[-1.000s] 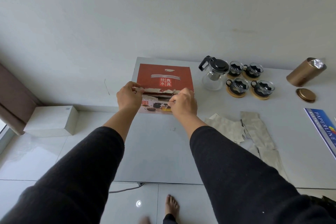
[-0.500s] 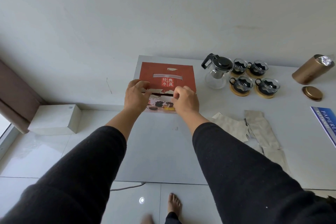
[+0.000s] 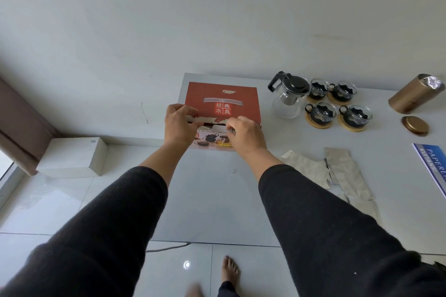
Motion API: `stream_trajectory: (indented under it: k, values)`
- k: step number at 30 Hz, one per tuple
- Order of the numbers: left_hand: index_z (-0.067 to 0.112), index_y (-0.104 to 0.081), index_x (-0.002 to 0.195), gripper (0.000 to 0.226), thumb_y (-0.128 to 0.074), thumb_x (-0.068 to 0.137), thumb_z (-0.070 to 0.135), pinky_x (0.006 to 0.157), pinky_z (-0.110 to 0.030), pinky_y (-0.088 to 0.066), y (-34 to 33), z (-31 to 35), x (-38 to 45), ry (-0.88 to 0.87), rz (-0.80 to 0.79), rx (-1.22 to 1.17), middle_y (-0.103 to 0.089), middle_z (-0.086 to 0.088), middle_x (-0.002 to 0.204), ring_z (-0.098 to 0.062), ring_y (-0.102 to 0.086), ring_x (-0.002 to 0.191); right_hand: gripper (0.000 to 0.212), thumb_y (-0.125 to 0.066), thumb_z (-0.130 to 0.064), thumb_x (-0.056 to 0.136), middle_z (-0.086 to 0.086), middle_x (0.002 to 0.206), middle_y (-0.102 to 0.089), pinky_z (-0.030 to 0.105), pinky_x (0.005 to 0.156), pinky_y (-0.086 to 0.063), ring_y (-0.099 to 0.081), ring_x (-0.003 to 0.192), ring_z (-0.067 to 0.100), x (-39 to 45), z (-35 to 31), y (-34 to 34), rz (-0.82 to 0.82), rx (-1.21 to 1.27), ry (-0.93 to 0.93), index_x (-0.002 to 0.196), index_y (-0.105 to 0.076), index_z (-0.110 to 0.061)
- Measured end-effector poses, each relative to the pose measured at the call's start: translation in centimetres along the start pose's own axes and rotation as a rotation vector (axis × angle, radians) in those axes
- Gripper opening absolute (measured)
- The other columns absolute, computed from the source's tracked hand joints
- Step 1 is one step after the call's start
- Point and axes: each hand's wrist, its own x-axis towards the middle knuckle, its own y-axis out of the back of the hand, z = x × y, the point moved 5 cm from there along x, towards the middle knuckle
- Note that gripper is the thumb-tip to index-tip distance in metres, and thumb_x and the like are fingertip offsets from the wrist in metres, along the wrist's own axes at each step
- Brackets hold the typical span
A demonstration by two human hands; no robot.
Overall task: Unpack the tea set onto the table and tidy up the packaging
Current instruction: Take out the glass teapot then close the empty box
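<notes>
— Red cardboard is seen at the centre of the frame: what is being done with it?

— The tea set box [image 3: 220, 103] is stood on the white table [image 3: 212, 200] near its far left corner. Its torn front flap edge is pinched by the left hand [image 3: 179, 125] at the left and by the right hand [image 3: 245, 134] at the right, fingers curled over the seam. A narrow dark gap is shown between the two hands.

— Where has the tea set itself been placed?

— To the right of the box, in the upper right of the frame. A glass teapot [image 3: 289, 96] with a black lid and handle is stood closest to the box, well apart from it. Four glass cups [image 3: 321, 113] with black holders are set on round wooden coasters just right of the teapot, in two rows.

— What else is found around?

— A gold canister [image 3: 412, 96] is laid tilted at the far right, foil showing at its mouth, with its gold lid [image 3: 415, 125] flat on the table below it. Silver foil pouches [image 3: 337, 171] are spread at centre right, beside the right forearm. A blue printed pack [image 3: 432, 166] is cut off by the right edge. A white box [image 3: 72, 157] is seen on the floor at the left, and a bare foot [image 3: 230, 270] at the bottom.
</notes>
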Motion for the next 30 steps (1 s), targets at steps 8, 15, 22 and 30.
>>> stream_trajectory:
  k: [8,15,22,30]
  values:
    - [0.012,-0.069,0.111,0.031,-0.074,0.081,0.012,0.088,-0.012,-0.036,0.1,0.0,-0.2,0.016,-0.004,0.006,-0.047,-0.006,0.126,-0.017,-0.052,0.114,0.021,-0.052,-0.015,0.096,0.010,0.092,-0.069,0.026,0.066,-0.043,-0.063,0.086,0.026,0.3,0.1,0.1,0.023,-0.024,-0.030,0.101,-0.071,-0.010]
    - [0.011,-0.069,0.112,0.032,-0.074,0.081,0.014,0.089,-0.012,-0.035,0.2,-0.2,-0.3,0.022,-0.009,0.003,-0.049,-0.005,0.127,-0.018,-0.053,0.114,0.013,-0.057,-0.010,0.092,0.009,0.096,-0.065,0.031,0.069,-0.051,-0.063,0.086,0.026,0.8,0.2,0.1,0.103,-0.003,-0.116,0.104,-0.061,-0.010]
    - [0.011,-0.071,0.108,0.034,-0.080,0.075,0.017,0.088,-0.017,-0.040,0.0,-0.9,-0.3,0.015,-0.039,0.012,-0.053,-0.004,0.125,-0.020,-0.055,0.112,0.016,-0.062,-0.023,0.091,0.005,0.104,-0.061,0.027,0.068,-0.039,-0.053,0.102,0.023,1.6,0.9,-0.2,0.075,-0.064,-0.141,0.097,-0.072,-0.012]
    - [0.017,-0.035,0.145,0.061,-0.051,0.093,0.047,0.095,-0.036,-0.044,-1.3,-1.9,0.1,0.233,-0.190,-0.079,-0.053,-0.007,0.137,-0.026,-0.052,0.121,0.060,-0.049,-0.045,0.094,0.015,0.141,-0.039,0.042,0.097,-0.044,-0.043,0.128,0.032,1.4,4.8,0.4,0.053,0.317,-0.719,0.144,-0.033,-0.016]
